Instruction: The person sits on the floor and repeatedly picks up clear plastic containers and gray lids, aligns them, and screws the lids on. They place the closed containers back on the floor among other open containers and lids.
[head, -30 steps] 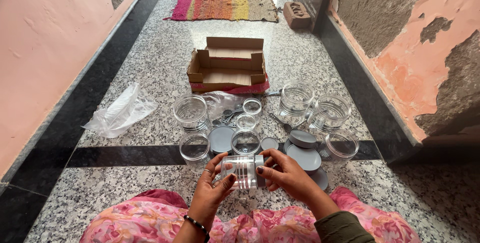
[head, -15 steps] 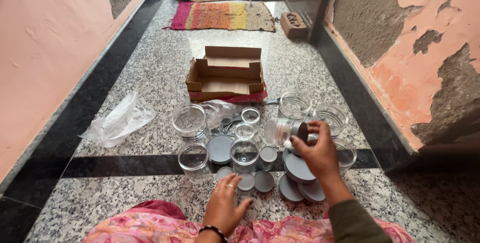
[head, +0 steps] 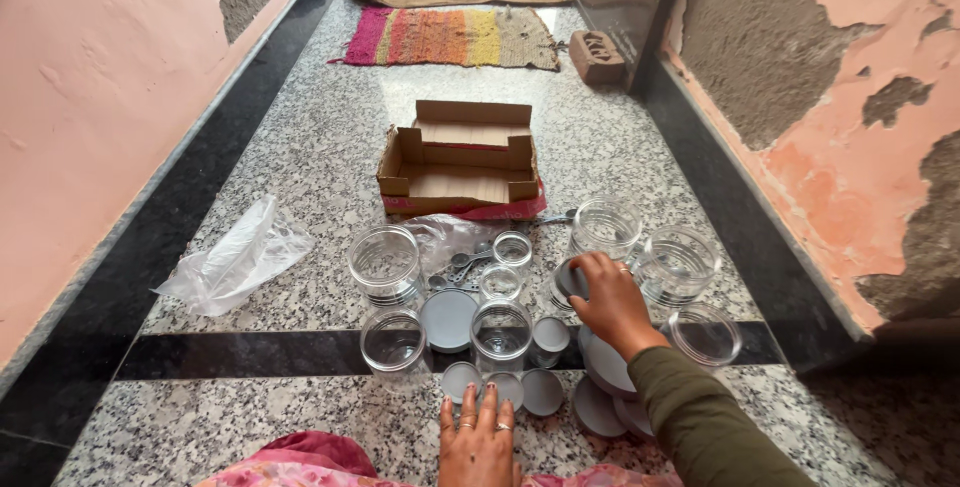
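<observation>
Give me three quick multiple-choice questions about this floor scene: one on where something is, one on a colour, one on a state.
1. Where does the cardboard box sit?
A. Beyond the jars
B. Against the left wall
C. On the striped rug

2. What colour are the loose lids?
A. Red
B. Grey
C. Green

3. How does the left hand stand?
A. Closed round a jar
B. Flat on the floor, fingers spread
C. Raised, holding a lid

Answers:
1 A, the box lies farther up the floor than the jars, short of the rug.
2 B, every lid on the floor is grey.
3 B, its palm is down and empty, while the right hand reaches among the jars.
</observation>
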